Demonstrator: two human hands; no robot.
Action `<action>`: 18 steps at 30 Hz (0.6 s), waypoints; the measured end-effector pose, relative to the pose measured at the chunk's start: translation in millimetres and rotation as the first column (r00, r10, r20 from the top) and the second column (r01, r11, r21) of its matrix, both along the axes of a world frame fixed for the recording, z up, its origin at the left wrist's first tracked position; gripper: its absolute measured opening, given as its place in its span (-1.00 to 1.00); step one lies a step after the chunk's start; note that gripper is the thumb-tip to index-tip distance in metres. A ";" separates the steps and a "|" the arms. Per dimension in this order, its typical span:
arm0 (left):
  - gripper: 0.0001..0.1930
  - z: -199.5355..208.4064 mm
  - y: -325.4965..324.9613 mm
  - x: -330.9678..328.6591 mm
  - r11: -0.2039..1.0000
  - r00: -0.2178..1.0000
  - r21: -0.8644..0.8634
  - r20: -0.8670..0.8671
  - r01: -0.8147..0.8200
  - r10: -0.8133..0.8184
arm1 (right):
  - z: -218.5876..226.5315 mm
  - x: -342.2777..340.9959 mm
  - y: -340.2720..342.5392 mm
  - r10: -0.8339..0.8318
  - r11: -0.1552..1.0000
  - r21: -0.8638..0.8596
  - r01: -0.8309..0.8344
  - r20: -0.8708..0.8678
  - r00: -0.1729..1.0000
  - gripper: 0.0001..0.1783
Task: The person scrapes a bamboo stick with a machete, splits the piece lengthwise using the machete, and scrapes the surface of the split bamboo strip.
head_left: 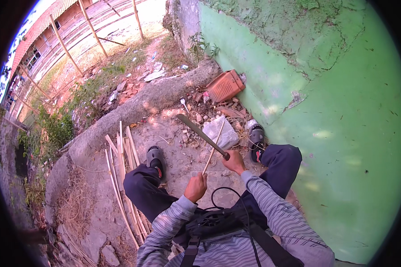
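Note:
My left hand [195, 188] is closed round the lower end of a thin, pale wooden stick [208, 161] that points up and away from me. A long dark blade, like a machete [196, 129], reaches up and left from my right hand [235, 162], which is wrapped round its handle. Blade and stick cross just left of my right hand; I cannot tell whether they touch. Beyond them a whitish stone block [221, 132] sits on the ground between my feet.
Several long pale wooden strips [131, 155] lie by my left leg. Rubble and an orange-red hollow block [226, 86] are ahead, beside the green wall [343, 147] on my right. A low rough concrete ledge [133, 103] curves along the far and left sides.

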State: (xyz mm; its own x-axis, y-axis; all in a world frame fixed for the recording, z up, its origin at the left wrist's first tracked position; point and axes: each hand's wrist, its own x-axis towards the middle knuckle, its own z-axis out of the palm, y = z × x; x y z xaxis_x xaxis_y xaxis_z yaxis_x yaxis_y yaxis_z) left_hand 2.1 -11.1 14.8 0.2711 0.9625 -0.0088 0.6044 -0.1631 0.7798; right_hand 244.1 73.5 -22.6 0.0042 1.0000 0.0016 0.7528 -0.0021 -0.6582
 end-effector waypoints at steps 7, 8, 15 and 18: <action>-0.77 8.0 -8.7 -4.1 0.998 0.999 -0.048 0.007 0.039 -0.039 | 2.6 10.0 6.0 -0.070 0.997 0.027 0.070 -0.028 0.997 -0.72; -0.78 8.8 -7.5 -4.5 0.999 1.000 -0.038 -0.002 0.027 -0.027 | 2.3 8.9 5.5 -0.069 0.997 0.025 0.070 -0.028 0.997 -0.72; -0.74 22.1 -30.7 -9.8 0.997 1.000 -0.076 0.008 0.023 -0.023 | -0.8 26.2 16.9 -0.080 0.996 0.039 0.082 -0.058 0.995 -0.79; -0.74 19.7 -28.8 -11.6 0.997 0.999 -0.077 -0.034 0.004 -0.006 | -9.2 14.1 2.5 0.007 0.991 0.131 0.001 -0.060 0.998 -0.78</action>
